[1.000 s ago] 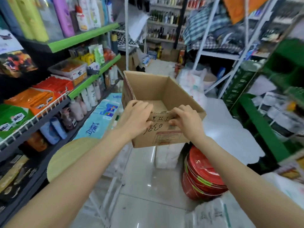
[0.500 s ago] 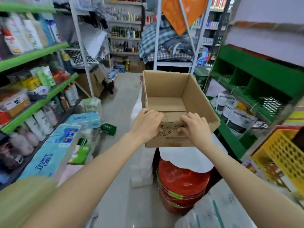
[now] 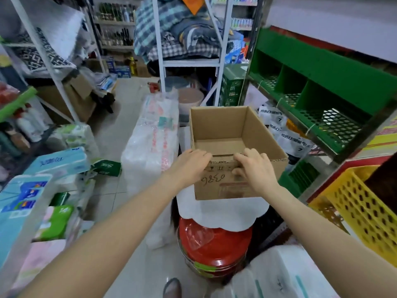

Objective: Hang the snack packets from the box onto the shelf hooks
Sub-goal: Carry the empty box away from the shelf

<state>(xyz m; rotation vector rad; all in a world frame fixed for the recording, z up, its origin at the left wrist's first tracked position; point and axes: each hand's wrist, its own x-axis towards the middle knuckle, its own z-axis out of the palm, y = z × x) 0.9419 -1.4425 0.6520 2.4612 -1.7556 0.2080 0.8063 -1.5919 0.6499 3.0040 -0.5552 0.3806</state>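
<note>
1. Head view: an open brown corrugated cardboard box (image 3: pixel 234 151) is held out in front of the person, above a white scallop-edged sheet (image 3: pixel 223 214) that lies over a stack of red round plastic basins (image 3: pixel 214 246).
2. The left hand (image 3: pixel 190 166) grips the near wall of the box, fingers curled over its top edge.
3. The right hand (image 3: pixel 254 168) clamps the same wall just beside it, fingers hooked over the rim.
4. The box interior shows only bare cardboard.
5. A green metal shelf with mesh floors (image 3: pixel 318 100) stands to the right, with a yellow perforated plastic basket (image 3: pixel 363 209) below it.
</note>
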